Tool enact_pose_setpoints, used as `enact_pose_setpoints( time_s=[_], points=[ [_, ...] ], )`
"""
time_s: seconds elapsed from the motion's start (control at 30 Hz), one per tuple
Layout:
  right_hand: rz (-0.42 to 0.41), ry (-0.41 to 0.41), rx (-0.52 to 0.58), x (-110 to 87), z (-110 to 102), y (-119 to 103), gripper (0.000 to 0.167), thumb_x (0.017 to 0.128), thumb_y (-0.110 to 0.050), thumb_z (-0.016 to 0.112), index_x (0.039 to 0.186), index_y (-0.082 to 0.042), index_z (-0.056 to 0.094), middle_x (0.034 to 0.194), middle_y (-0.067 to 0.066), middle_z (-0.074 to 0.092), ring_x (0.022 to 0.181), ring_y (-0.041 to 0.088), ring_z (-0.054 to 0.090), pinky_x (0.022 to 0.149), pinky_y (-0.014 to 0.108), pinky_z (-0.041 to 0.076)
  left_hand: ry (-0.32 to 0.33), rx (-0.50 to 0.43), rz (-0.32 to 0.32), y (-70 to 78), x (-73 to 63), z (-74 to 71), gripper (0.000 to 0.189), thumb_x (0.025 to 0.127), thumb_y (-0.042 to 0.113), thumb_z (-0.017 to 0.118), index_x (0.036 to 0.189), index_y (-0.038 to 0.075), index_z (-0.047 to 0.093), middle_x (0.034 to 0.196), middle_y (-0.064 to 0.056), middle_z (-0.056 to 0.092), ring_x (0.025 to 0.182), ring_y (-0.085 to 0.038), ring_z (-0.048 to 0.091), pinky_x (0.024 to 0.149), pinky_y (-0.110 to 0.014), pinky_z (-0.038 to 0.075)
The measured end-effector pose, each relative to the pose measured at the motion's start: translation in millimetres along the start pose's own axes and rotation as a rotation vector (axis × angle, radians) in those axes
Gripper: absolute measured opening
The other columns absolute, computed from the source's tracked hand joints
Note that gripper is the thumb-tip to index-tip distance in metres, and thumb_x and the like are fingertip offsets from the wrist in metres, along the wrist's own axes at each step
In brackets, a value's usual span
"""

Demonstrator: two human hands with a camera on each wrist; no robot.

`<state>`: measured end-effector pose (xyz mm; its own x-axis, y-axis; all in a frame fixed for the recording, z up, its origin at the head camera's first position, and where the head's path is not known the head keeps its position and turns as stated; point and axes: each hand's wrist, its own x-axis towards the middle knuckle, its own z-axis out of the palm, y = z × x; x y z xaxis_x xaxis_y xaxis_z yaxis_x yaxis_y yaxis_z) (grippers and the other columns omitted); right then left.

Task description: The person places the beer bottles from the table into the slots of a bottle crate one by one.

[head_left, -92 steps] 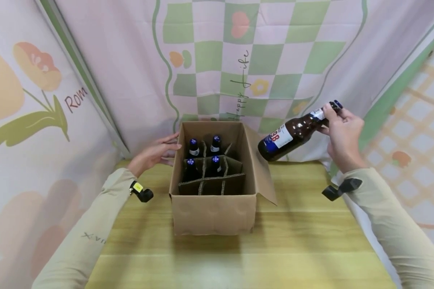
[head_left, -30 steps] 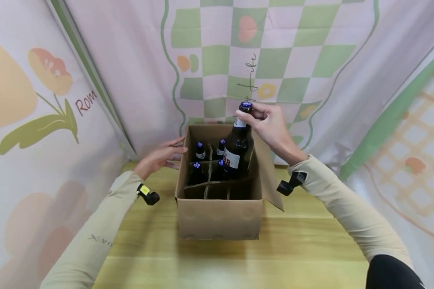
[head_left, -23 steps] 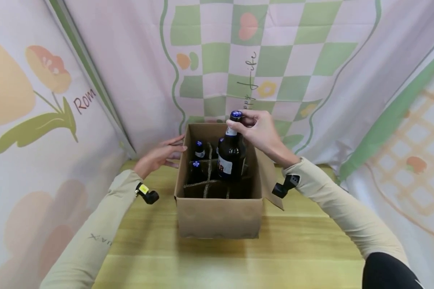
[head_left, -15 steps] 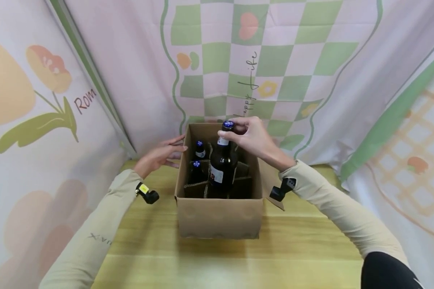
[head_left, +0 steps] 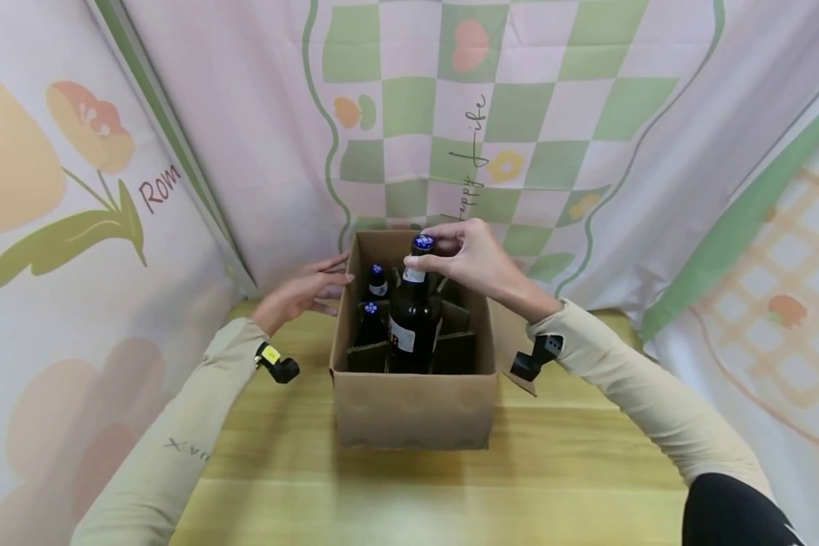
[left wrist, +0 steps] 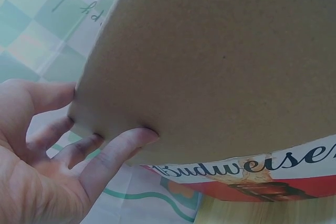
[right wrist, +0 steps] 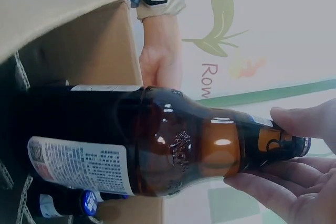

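Observation:
In the head view my right hand (head_left: 474,258) grips a brown glass beer bottle (head_left: 415,322) by its neck, thumb on one side and fingers on the other. The bottle has a blue cap and stands nearly upright, its lower part inside the open cardboard box (head_left: 412,409), near the front middle. My left hand (head_left: 303,296) rests against the box's left side with extended fingers. In the left wrist view its thumb (left wrist: 134,140) presses on plain brown cardboard. Two blue-capped bottles, a rear bottle (head_left: 378,282) and a nearer bottle (head_left: 371,322), stand in the left compartments.
Cardboard dividers (head_left: 453,345) split the box's inside. An open flap (head_left: 512,334) hangs off its right side. The box stands on a wooden table (head_left: 553,470), with a patterned curtain (head_left: 437,114) behind it.
My right hand has brought the bottle from a tilted hold right of the box to over the box, then lowered it forward and left into it. My left hand has stayed at the box.

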<state>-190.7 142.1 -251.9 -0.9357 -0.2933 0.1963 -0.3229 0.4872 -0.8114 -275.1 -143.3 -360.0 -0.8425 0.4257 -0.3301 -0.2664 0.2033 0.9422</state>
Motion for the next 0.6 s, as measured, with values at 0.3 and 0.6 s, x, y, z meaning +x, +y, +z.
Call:
enact_pose_setpoints(
  time_s=[0.3, 0.6],
  points=[
    [-0.009, -0.041, -0.064, -10.4, 7.8, -2.1, 0.051, 0.087, -0.024, 0.087, 0.129, 0.002, 0.072, 0.107, 0.013, 0.08, 0.093, 0.019, 0.078, 0.067, 0.018, 0.058, 0.006, 0.005, -0.001, 1.3, -0.4, 0.2, 0.075, 0.106, 0.019, 0.059, 0.168, 0.032, 0.019, 0.17, -0.015, 0.032, 0.145, -0.043, 0.045, 0.094, -0.044, 0.062],
    [-0.034, -0.025, -0.15, -2.4, 6.6, 7.5, 0.05, 0.088, -0.024, 0.086, 0.129, 0.002, 0.072, 0.106, 0.013, 0.08, 0.082, 0.012, 0.073, 0.068, 0.018, 0.053, -0.006, -0.009, -0.01, 2.6, 0.0, 0.8, 0.075, 0.106, 0.019, 0.06, 0.168, 0.032, 0.019, 0.17, -0.016, 0.031, 0.146, -0.043, 0.045, 0.109, -0.056, 0.053]
  ],
)
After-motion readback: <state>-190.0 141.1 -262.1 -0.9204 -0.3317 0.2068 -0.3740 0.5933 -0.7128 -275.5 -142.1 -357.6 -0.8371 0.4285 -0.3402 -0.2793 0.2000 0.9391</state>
